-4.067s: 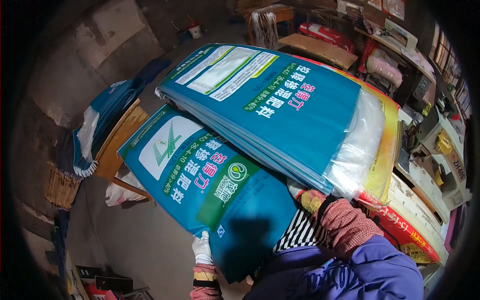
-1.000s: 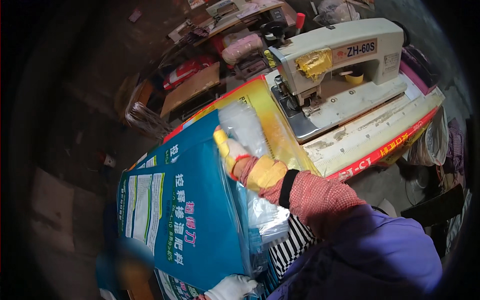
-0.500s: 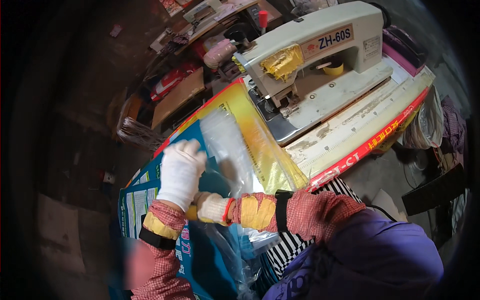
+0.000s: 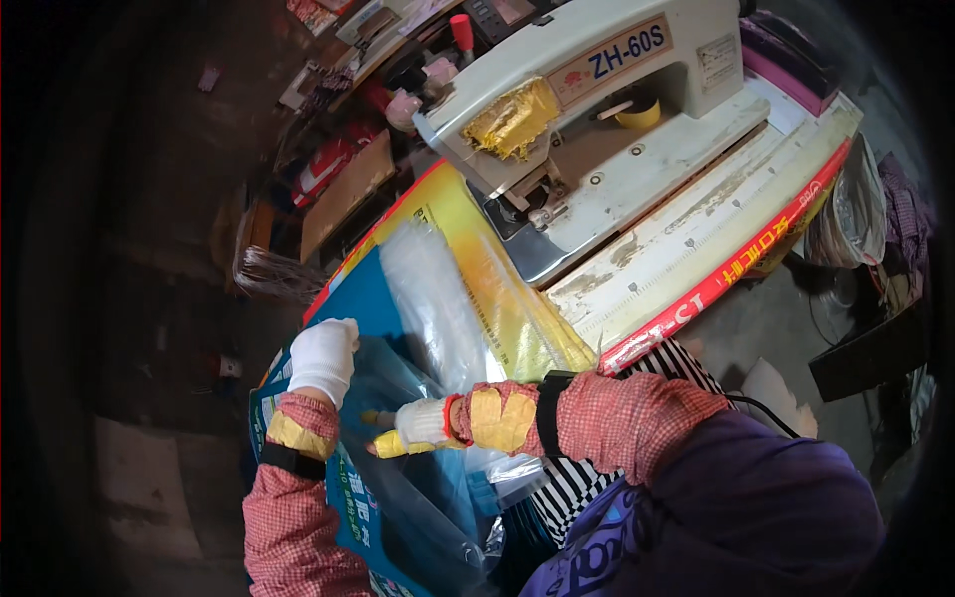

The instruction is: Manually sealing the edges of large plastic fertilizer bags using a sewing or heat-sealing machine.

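Observation:
My left hand (image 4: 323,360), in a white glove, is closed at the far left edge of a blue printed plastic bag (image 4: 355,497). Clear plastic film (image 4: 393,363) spreads from beside its fingers down over the bag, and the fist seems to grip that film. My right hand (image 4: 416,426), gloved with yellow-wrapped fingers, reaches left across the film, fingers stretched and slightly apart. Whether its fingers lie under or over the film is hard to tell. Beyond both hands, another blue bag (image 4: 360,297) lies flat with a clear liner (image 4: 428,274) on top.
A white sewing machine (image 4: 617,109) stands on the worktable (image 4: 686,239) at the far right. Yellow printed sheeting (image 4: 468,259) covers the table's left part. A striped cloth (image 4: 686,370) hangs near my right arm. Wire bundles (image 4: 279,274) and a brown board (image 4: 348,194) are farther left.
My left hand has moved left and toward me, away from my right hand. The clear film is now spread wider between them. The right hand's fingers have come into view.

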Demonstrator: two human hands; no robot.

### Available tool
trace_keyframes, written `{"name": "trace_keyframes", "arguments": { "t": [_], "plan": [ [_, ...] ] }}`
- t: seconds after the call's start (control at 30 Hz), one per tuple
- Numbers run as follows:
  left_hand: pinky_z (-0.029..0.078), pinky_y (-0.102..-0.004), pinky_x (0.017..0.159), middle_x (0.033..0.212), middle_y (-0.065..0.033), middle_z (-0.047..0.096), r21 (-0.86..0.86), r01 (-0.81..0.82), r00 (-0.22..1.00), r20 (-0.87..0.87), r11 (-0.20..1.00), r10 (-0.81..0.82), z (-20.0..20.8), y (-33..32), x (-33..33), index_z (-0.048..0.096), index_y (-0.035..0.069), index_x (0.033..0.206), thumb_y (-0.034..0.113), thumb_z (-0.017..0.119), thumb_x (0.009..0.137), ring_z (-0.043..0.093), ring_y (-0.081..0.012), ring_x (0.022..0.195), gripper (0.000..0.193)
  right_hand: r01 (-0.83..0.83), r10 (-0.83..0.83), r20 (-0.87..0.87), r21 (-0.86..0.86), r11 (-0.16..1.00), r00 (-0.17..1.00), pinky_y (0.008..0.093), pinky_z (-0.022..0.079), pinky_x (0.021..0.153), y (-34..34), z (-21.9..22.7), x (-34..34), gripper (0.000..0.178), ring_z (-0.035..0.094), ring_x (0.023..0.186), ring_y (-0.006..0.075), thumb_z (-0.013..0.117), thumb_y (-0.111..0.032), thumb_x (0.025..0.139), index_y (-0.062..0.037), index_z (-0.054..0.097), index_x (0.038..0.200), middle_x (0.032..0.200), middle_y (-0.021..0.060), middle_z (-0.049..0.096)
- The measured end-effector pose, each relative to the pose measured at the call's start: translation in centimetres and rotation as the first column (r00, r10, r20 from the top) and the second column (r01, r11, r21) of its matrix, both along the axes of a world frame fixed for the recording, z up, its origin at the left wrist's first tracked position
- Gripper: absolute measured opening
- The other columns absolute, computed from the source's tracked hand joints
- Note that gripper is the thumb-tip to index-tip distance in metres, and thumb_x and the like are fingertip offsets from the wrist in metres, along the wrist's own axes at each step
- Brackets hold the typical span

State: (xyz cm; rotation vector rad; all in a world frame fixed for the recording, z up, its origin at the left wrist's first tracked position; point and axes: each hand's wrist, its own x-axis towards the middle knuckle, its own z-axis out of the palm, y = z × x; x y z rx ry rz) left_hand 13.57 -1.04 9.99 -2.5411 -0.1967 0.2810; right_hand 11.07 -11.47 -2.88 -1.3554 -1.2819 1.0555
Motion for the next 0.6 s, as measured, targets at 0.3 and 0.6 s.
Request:
{"name": "trace_keyframes", "arguments": {
  "t": [0.3,0.6],
  "plan": [
    [0.052,-0.0364,0.06,0.087,-0.0084,0.062,0.762,0.366,0.778,0.063,0.533,-0.625,8.4,-3.8,10.6,0.062,0.004,0.083,0.013,0.051,0.08,0.065,-0.027,0.074,0.015,-0.326,0.318,0.117,0.064,0.943,0.941,0.0356,0.047,0.072,-7.7,-0.8,-5.4,0.048,0.061,0.086,0.0262,0.05,-0.045,0.085,-0.0146,0.046,0.122,0.098,0.0128,0.063],
    [0.052,-0.0408,0.073,0.095,-0.0132,0.064,0.388,-0.029,0.948,0.303,0.921,-0.098,7.4,-7.2,12.7,0.059,0.013,0.1,0.013,0.043,0.088,0.064,-0.0292,0.089,0.02,0.034,-0.213,-0.486,-0.35,0.936,0.848,0.0344,0.048,0.07,-22.0,-13.4,-0.1,0.027,0.062,0.076,0.0199,0.052,-0.033,0.086,-0.0128,0.066,0.097,0.088,0.0055,0.065]
  ]
}}
